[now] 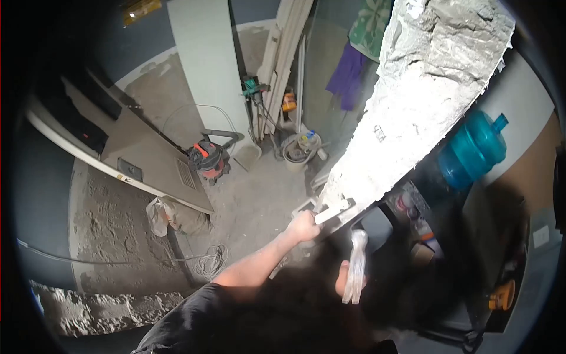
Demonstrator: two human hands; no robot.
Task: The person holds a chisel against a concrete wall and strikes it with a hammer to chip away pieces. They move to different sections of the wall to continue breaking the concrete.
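Left hand (303, 226) grips a long plaster-caked white beam (413, 112) slanting toward one o'clock; right hand (344, 278) clutches crumpled clear plastic (356, 265); crumbling chunks could fall on the person if the beam tips

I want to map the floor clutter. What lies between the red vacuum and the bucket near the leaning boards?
In the head view, a pale dustpan lies on the dusty floor between the red vacuum and the bucket.
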